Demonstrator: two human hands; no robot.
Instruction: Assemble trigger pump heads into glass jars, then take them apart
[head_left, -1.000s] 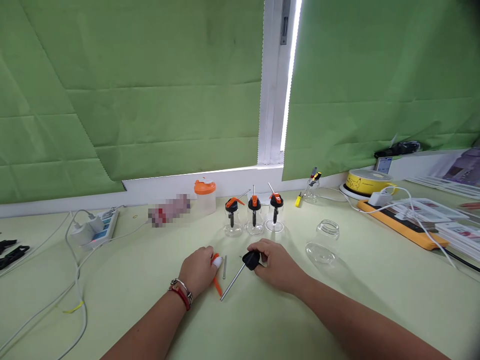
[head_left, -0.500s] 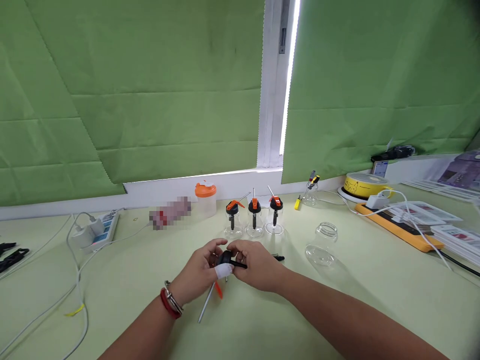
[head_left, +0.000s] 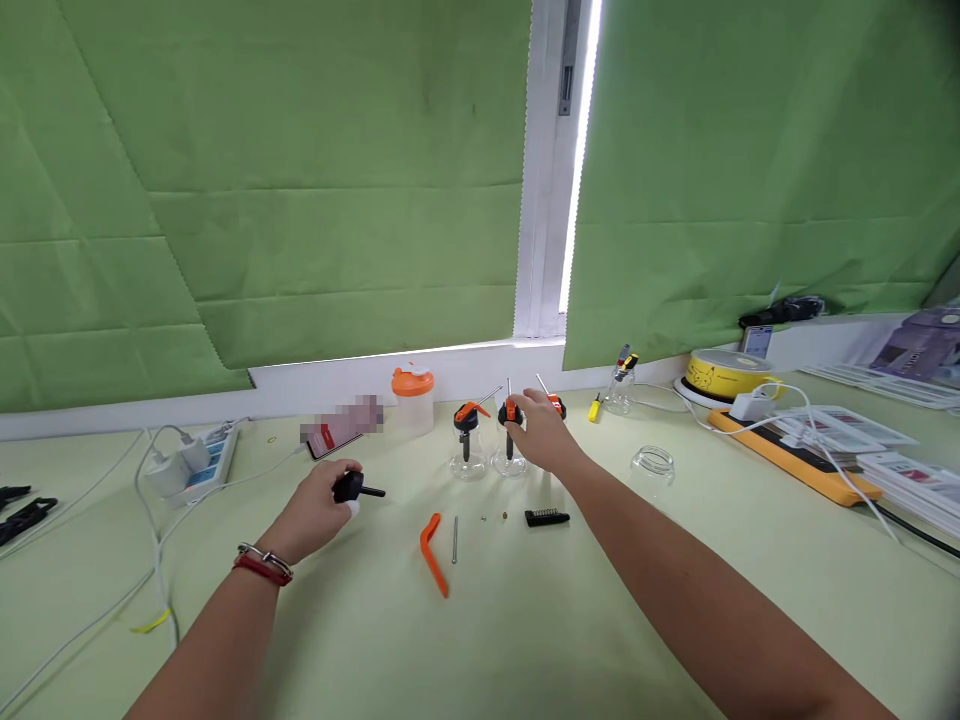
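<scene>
Within the curled left hand (head_left: 313,512), 1 black stemmed part (head_left: 348,488)

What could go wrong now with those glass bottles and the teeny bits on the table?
The right hand is at the top of the middle glass bottle, with other bottles close on both sides, so a bump might tip one over.

The tiny bits lie loose on the table, so a sleeve or hand could brush them away and they might get lost.
</scene>
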